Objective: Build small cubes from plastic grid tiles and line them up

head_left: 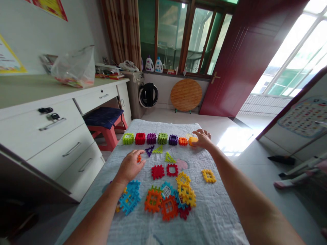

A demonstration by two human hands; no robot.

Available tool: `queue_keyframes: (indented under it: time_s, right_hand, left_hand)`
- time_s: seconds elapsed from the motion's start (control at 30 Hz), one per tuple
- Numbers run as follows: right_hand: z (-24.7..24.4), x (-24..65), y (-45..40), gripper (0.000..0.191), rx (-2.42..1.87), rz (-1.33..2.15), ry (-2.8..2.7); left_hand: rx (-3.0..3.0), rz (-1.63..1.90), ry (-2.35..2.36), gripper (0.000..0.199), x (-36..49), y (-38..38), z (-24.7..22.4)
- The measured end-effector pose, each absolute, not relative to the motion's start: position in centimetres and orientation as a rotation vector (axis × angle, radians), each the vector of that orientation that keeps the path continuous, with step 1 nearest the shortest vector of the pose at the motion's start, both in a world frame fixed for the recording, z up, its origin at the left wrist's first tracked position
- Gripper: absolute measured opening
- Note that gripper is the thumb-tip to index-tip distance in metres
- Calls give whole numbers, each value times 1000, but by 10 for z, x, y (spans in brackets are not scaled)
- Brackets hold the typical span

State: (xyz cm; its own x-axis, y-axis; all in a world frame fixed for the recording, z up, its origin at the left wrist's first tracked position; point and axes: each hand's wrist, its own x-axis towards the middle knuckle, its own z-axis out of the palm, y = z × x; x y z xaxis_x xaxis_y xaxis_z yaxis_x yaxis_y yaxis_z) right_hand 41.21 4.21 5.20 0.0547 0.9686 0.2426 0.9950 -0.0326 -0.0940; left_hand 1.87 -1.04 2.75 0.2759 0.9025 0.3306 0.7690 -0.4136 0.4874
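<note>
My right hand (203, 139) reaches to the far right of the cloth, thumb and fingers around a yellow interlocking building piece (192, 141) at the end of a row of stacks. My left hand (132, 166) is low over the cloth, thumb and index finger apart; an orange building piece (139, 158) shows in the gap, partly hidden. The row runs through light green (128, 138), red (140, 138), purple (151, 138), green (162, 138), dark purple (173, 139) and orange stacks (183, 141). Below it lie a purple triangle (150, 150) and two green triangles (169, 157).
Nearer me are two red squares (157, 172), a loose yellow square (208, 176), a mixed pile with orange squares (153, 200) and blue pieces (130, 197) beside my left forearm. A stool (104, 119) and white desk (61, 136) stand left of the cloth-covered table (204, 221).
</note>
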Motion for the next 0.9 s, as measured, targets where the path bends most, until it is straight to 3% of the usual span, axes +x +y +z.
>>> queue_keyframes:
  time_s: [0.17,0.3,0.5,0.77,0.9]
  right_hand:
    - [54,356,15,37,-1610,148,-2202]
    - [37,295,5,35,-1322,381,-2412]
    - [29,241,7,52,-1489,264,-2513]
    - [45,221,4,31,-1488,354,-2562]
    - [39,206,15,47,-1528,345,-2500]
  left_hand:
    - [2382,647,1813,37,12,-5,14]
    - [2396,489,1823,37,11,-4,6]
    - [2398,504,1715,27,13,-6,13]
    - [2185,579,1597,30,11,-7,30]
    - [2096,572,1617,33,10,-9,34]
